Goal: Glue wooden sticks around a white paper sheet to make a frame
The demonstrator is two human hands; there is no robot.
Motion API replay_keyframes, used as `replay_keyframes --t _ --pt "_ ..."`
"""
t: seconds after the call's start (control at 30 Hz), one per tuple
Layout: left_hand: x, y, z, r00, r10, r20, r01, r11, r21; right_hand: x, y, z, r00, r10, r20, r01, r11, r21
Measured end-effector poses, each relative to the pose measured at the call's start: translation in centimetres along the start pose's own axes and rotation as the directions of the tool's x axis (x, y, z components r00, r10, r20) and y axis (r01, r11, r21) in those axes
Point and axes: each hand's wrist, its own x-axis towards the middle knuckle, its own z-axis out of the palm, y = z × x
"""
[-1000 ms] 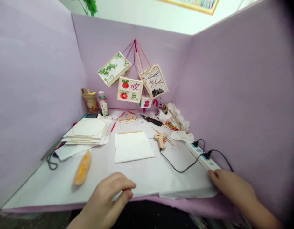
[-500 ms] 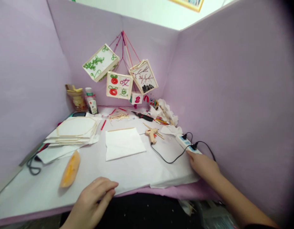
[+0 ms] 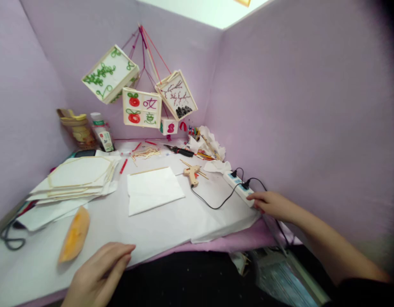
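My right hand [image 3: 267, 203] is at the near end of a white power strip [image 3: 230, 179] on the table's right side. Its index finger rests on the strip's top, and the other fingers curl at the end. Two black plugs [image 3: 245, 184] sit in the strip. My left hand [image 3: 99, 268] hovers over the table's front edge, fingers loosely extended with nothing in them. A wedge of orange melon or squash [image 3: 74, 235] lies just beyond it. In the middle lies a folded white sheet [image 3: 155, 192] with a thin stick along its far edge. A beige glue gun [image 3: 192, 174] lies on sticks to its right.
Stacked white paper panels [image 3: 78, 175] lie at the left. Bottles [image 3: 102, 133] and a jar [image 3: 80, 132] stand behind them. Black-handled pliers [image 3: 181, 151], matchsticks [image 3: 146, 152] and crumpled paper [image 3: 212, 143] lie at the back. Decorated panels [image 3: 142, 107] hang above. Lilac walls [image 3: 296, 98] enclose the table.
The view has turned rightward, so things appear further left. My right hand has shifted on the power strip's near end, and its index finger now shows on top. My left hand stays unloaded.
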Motion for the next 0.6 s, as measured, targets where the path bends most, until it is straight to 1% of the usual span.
replay_keyframes --t 0.03,0.07,0.1,0.13,0.17,0.2,0.23,0.27,0.3,0.33,0.37,0.4,0.43,0.47,0.5,0.53,0.57,0.6 --pt "-0.4 -0.5 -0.1 1.000 -0.015 -0.008 0.015 1.000 0.022 -1.5 0.4 -1.7 1.000 -0.020 0.018 0.020 1.000 0.023" --pt "-0.8 -0.9 -0.2 0.999 -0.029 -0.019 0.030 0.999 0.040 -3.1 0.9 -3.4 0.999 -0.040 -0.022 0.041 0.999 0.030" --pt "-1.2 -1.3 -0.3 0.999 -0.038 -0.034 0.039 0.998 0.053 -4.8 1.2 -5.0 0.991 -0.045 -0.128 0.050 0.998 0.033" --pt "-1.5 -1.5 -0.4 0.998 -0.038 -0.049 0.041 0.997 0.059 -6.3 1.5 -6.3 0.967 -0.036 -0.251 0.043 0.999 0.022" --pt "-1.6 -1.6 -0.6 0.998 -0.033 -0.055 0.037 0.997 0.066 -7.6 1.5 -7.1 0.928 -0.035 -0.372 0.035 0.999 -0.007" --pt "-1.6 -1.4 -0.7 0.998 -0.018 -0.058 0.022 0.997 0.073 -8.5 1.1 -7.4 0.898 -0.060 -0.436 0.045 0.998 -0.044" --pt "-1.3 -1.1 -0.9 0.999 0.003 -0.051 0.001 0.997 0.082 -8.9 0.2 -7.2 0.893 -0.128 -0.431 0.111 0.992 -0.064" --pt "-0.8 -0.7 -1.1 0.999 0.023 -0.032 -0.019 0.995 0.100 -8.8 -1.1 -6.5 0.907 -0.236 -0.348 0.231 0.971 -0.058" --pt "-0.1 -0.1 -1.2 0.998 0.059 -0.022 -0.056 0.992 0.117 -8.3 -3.0 -5.4 0.903 -0.357 -0.238 0.362 0.932 -0.025" --pt "0.9 0.6 -1.1 0.997 0.075 -0.008 -0.073 0.988 0.138 -7.4 -5.3 -4.1 0.872 -0.475 -0.119 0.480 0.877 0.015" --pt "2.1 1.2 -1.0 0.995 0.095 -0.008 -0.093 0.984 0.155 -6.1 -7.9 -2.6 0.820 -0.571 -0.042 0.573 0.818 0.051" --pt "3.5 1.9 -0.8 0.995 0.101 -0.018 -0.097 0.981 0.168 -4.5 -10.7 -1.1 0.773 -0.634 -0.028 0.634 0.769 0.087" --pt "4.9 2.6 -0.5 0.995 0.098 -0.029 -0.092 0.982 0.166 -2.8 -13.5 0.3 0.735 -0.676 -0.049 0.676 0.725 0.135" --pt "6.3 3.2 -0.1 0.993 0.107 -0.039 -0.100 0.983 0.152 -1.0 -16.2 1.6 0.701 -0.698 -0.143 0.712 0.678 0.183" --pt "7.6 3.8 0.2 0.989 0.135 -0.057 -0.125 0.982 0.142 0.9 -18.6 2.8 0.667 -0.698 -0.262 0.745 0.626 0.230" --pt "8.5 4.3 0.5 0.988 0.151 -0.040 -0.143 0.978 0.154 2.7 -20.8 4.0 0.648 -0.660 -0.380 0.760 0.587 0.278" --pt "9.1 4.8 0.7 0.982 0.187 -0.029 -0.179 0.968 0.174 4.4 -22.5 5.1 0.648 -0.603 -0.465 0.758 0.570 0.319" --pt "9.1 5.2 0.8 0.973 0.230 -0.038 -0.218 0.956 0.194 5.9 -23.9 6.3 0.665 -0.535 -0.521 0.738 0.578 0.349"
